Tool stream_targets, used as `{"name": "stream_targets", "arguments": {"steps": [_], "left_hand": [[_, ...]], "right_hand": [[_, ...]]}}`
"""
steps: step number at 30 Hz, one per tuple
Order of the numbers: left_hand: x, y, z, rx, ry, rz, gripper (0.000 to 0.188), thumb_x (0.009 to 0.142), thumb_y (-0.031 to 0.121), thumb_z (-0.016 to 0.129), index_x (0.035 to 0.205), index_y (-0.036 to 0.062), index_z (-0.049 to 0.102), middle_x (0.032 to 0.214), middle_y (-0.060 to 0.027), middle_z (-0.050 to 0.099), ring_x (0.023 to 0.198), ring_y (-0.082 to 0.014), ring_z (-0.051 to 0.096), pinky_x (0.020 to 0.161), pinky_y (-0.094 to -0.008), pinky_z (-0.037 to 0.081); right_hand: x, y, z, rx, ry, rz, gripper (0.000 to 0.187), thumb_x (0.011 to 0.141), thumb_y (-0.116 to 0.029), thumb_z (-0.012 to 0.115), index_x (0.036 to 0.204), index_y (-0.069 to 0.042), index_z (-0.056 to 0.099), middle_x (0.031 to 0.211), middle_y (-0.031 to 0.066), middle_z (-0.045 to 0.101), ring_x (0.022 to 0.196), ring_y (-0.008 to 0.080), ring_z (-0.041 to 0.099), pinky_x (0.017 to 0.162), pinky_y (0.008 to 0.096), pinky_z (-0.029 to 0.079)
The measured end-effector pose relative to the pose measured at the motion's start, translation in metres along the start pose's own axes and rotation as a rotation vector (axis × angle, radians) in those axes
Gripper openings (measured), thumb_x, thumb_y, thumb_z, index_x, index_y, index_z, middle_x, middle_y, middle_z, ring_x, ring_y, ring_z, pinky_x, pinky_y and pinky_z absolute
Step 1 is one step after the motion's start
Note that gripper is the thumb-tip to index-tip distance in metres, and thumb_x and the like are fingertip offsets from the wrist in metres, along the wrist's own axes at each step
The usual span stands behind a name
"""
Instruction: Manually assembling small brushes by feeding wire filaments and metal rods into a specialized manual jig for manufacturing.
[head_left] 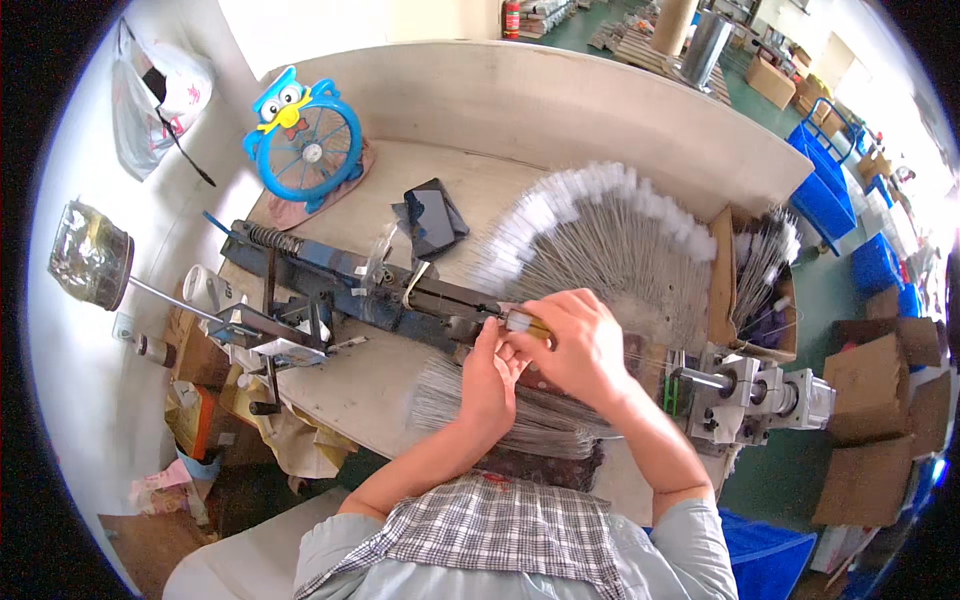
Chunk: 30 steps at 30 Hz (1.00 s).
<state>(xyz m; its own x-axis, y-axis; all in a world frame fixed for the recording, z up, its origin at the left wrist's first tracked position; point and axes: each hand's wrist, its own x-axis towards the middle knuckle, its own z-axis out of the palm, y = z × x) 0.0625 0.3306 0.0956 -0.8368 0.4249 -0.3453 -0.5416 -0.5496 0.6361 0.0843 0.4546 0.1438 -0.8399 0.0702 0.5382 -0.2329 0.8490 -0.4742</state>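
At the right end of a long dark blue metal machine (pixel 400 310), my two hands meet over the bench. My right hand (pixel 585 340) is closed round a screwdriver (pixel 527 322) with a clear yellowish handle, which points left at the machine's end. Just below the handle, my left hand (pixel 487 380) has its thumb up and its fingers curled in; whatever they pinch is hidden. Under my wrists lies a bundle of thin metal wires (pixel 450 400). Beyond my right hand, many thin wires with white bristle tips (pixel 590 190) spread in a fan.
A blue cartoon-shaped fan (pixel 310 150) stands at the back left, near a dark phone-like slab (pixel 432 218). A motorised metal clamp unit (pixel 765 395) sits at the right edge. Behind it, a cardboard box (pixel 722 260) holds more wires. A low wall (pixel 560 95) bounds the bench.
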Motion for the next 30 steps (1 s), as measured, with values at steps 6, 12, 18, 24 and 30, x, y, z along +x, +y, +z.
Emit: {"name": "stream_targets", "arguments": {"steps": [6, 12, 18, 24, 30], "left_hand": [[-0.004, -0.001, 0.005, -0.036, 0.065, 0.014, 0.026, 0.095, 0.028, 0.045, 0.103, 0.0045, 0.054, 0.1, -0.0064, 0.061, 0.095, -0.0164, 0.058, 0.086, -0.0321, 0.043], [-0.004, -0.005, 0.008, -0.042, 0.048, 0.087, 0.013, 0.091, 0.016, 0.054, 0.097, 0.005, 0.055, 0.091, -0.0025, 0.058, 0.084, -0.0122, 0.057, 0.081, -0.0295, 0.046], [-0.002, -0.005, 0.004, -0.049, 0.013, 0.091, 0.011, 0.09, 0.012, 0.055, 0.097, 0.0048, 0.057, 0.092, -0.0029, 0.06, 0.084, -0.0115, 0.059, 0.081, -0.0298, 0.046], [-0.002, -0.008, 0.005, -0.015, 0.005, 0.114, 0.007, 0.088, 0.008, 0.057, 0.094, 0.0065, 0.056, 0.093, -0.0041, 0.062, 0.085, -0.0124, 0.06, 0.08, -0.0312, 0.047], [-0.003, -0.008, 0.003, -0.072, -0.011, 0.1, 0.013, 0.09, 0.011, 0.055, 0.101, 0.0049, 0.059, 0.093, -0.0024, 0.062, 0.085, -0.0109, 0.06, 0.081, -0.029, 0.046]], "right_hand": [[-0.009, 0.001, 0.006, -0.092, 0.077, -0.021, 0.027, 0.068, -0.023, 0.07, 0.091, -0.011, 0.066, 0.087, 0.0013, 0.061, 0.088, 0.0212, 0.057, 0.077, 0.0359, 0.043], [-0.014, 0.005, 0.001, -0.086, 0.085, -0.142, 0.022, 0.069, -0.02, 0.069, 0.09, -0.013, 0.067, 0.088, -0.0007, 0.061, 0.088, 0.0202, 0.057, 0.081, 0.0367, 0.041], [-0.017, 0.011, -0.009, -0.086, 0.029, -0.119, 0.02, 0.068, -0.019, 0.071, 0.088, -0.014, 0.069, 0.088, -0.0011, 0.063, 0.087, 0.0206, 0.058, 0.08, 0.0365, 0.042], [-0.016, 0.008, -0.013, -0.083, 0.002, -0.113, 0.021, 0.07, -0.018, 0.07, 0.09, -0.014, 0.068, 0.089, -0.0008, 0.062, 0.088, 0.0221, 0.058, 0.081, 0.0368, 0.043], [-0.016, 0.006, -0.008, -0.041, -0.066, -0.08, 0.023, 0.07, -0.017, 0.069, 0.093, -0.013, 0.068, 0.094, 0.0019, 0.062, 0.091, 0.0228, 0.058, 0.082, 0.037, 0.043]]}}
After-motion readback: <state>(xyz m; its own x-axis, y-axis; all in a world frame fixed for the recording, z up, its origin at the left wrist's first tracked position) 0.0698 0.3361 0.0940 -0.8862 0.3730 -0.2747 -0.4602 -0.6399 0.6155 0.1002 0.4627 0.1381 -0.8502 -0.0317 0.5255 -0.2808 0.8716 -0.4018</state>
